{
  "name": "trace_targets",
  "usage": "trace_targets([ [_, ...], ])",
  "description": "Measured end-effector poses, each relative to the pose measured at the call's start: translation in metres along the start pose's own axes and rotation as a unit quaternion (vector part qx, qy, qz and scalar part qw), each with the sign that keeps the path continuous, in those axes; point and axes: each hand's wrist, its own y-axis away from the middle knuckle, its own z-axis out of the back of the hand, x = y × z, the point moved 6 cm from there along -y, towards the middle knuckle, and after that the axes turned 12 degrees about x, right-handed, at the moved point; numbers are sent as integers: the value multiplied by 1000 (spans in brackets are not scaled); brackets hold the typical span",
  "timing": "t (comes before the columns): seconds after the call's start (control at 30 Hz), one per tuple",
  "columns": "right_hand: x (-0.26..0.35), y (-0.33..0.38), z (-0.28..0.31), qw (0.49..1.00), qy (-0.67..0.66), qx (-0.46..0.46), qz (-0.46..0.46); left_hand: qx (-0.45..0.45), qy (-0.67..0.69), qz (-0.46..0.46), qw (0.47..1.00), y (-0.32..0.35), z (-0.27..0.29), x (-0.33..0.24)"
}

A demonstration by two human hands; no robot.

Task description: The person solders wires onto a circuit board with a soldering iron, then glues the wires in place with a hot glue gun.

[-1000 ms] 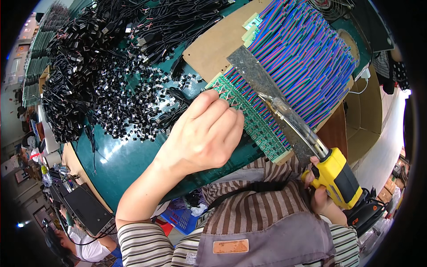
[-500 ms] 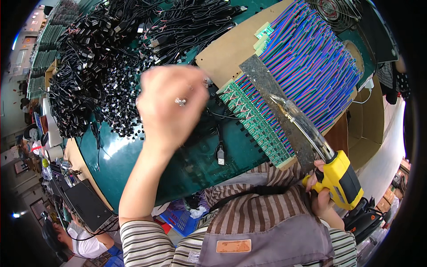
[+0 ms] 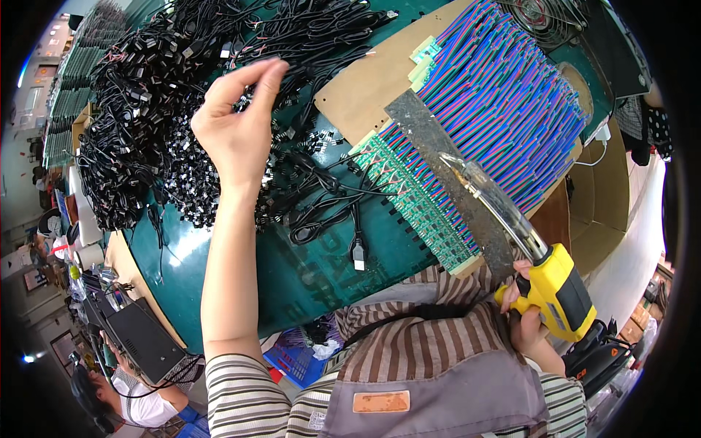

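My left hand (image 3: pixel 237 131) is raised over a heap of small black-and-silver connectors (image 3: pixel 191 182), thumb and forefinger pinched together. Whatever is between those fingertips, if anything, I cannot make out. My right hand (image 3: pixel 527 321) grips a yellow-and-black soldering gun (image 3: pixel 564 292) by its handle. Its long metal barrel slants up and left, the tip over a dark flat metal bar (image 3: pixel 418 131). That bar lies across red, green and blue wires (image 3: pixel 504 117) joined to a row of green circuit boards (image 3: pixel 412 201). Black cables with a USB plug (image 3: pixel 358 254) lie left of the boards.
Large bundles of black cables (image 3: pixel 120 153) cover the far left of the green table (image 3: pixel 307 274). A brown board (image 3: pixel 358 95) lies under the wires. A fan (image 3: pixel 544 18) stands at the far right, and a dark box (image 3: pixel 146 336) at lower left, near another person (image 3: pixel 142 398).
My left hand has moved left and away from me, from beside the circuit boards to over the connector heap, uncovering the black cables. The right hand and soldering gun have hardly moved.
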Motion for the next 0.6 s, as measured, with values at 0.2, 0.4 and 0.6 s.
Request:
trace_targets([
  [0.2,4,-3,-2,1000,3,14,-2,-111,442,79,887,-17,22,-19],
  [0.4,2,1,0,1000,16,12,5,12,323,-29,946,0,31,-65],
  [0.6,0,5,0,1000,5,-9,-1,324,-33,-70,943,68,-42,-105],
])
